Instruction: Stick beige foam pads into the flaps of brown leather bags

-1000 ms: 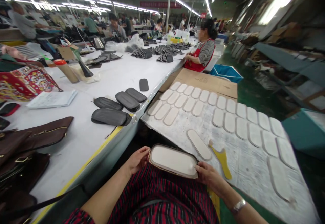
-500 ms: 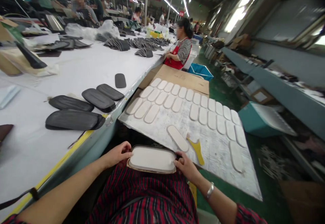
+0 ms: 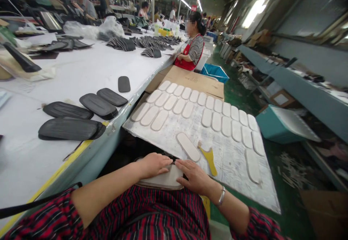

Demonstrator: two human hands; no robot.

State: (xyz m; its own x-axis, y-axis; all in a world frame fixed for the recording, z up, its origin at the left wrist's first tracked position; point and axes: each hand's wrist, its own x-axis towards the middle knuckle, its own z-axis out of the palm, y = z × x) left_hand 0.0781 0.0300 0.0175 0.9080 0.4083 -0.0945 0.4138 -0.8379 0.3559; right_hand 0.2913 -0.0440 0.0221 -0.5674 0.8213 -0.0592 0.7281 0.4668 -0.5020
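Across my lap lies a long, rounded pale panel (image 3: 163, 180), with a layered edge along its near side. My left hand (image 3: 155, 165) rests over its far left part, fingers stretched out toward the middle. From the other side my right hand (image 3: 193, 174) lies flat on the panel's right end, fingers extended, and the fingertips of both hands nearly meet at the far edge. Much of the panel is hidden under the hands. Just beyond, a loose pale oval piece (image 3: 188, 147) sits on the board beside a yellow forked tool (image 3: 208, 158).
Rows of pale oval pieces (image 3: 226, 125) cover the slanted board (image 3: 174, 135) ahead. On the white table (image 3: 16, 153) to my left lie dark rounded pieces (image 3: 67, 128). A person in a red apron (image 3: 190, 51) stands beyond, near a blue crate (image 3: 214, 72).
Both hands have moved from gripping the panel's two ends to lying over it, fingers brought together near the middle of its far edge. The view has shifted slightly.
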